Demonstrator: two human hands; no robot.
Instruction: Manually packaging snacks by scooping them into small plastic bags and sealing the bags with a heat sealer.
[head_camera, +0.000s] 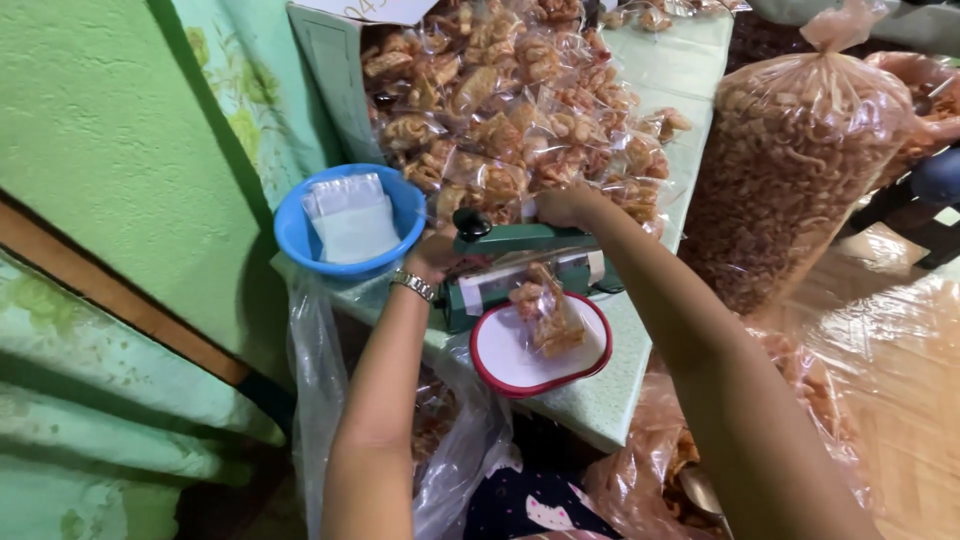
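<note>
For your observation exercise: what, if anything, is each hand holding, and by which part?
The right hand presses the green heat sealer at its arm's far end. The left hand is at its near end; its grip cannot be told.

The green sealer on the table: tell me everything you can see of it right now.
The green sealer is a small tabletop machine, dark green, with a long lever arm and a black knob at its left end. It sits on the green table behind a red-rimmed white plate. The right hand presses its arm; the left hand is at its left end. A clear snack bag lies in it.
</note>
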